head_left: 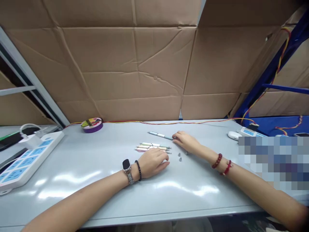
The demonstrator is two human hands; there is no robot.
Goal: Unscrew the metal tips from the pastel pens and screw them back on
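Your left hand (pixel 154 162) is loosely bent beside a bunch of pale pens (pixel 151 147) and hides part of them. Your right hand (pixel 187 141) has its fingers at the near end of a blue pen (pixel 159 134), which lies a bit behind the bunch. Small gray bits (pixel 180 159) sit between your hands. A round purple thing (pixel 93 125) is at the back of the shiny table (pixel 101 199), by a long thin wire (pixel 145 122).

A blue-and-white pen (pixel 159 135) lies aslant behind bunched pale pens (pixel 152 147); small grey pieces (pixel 180 159) lie rightward.
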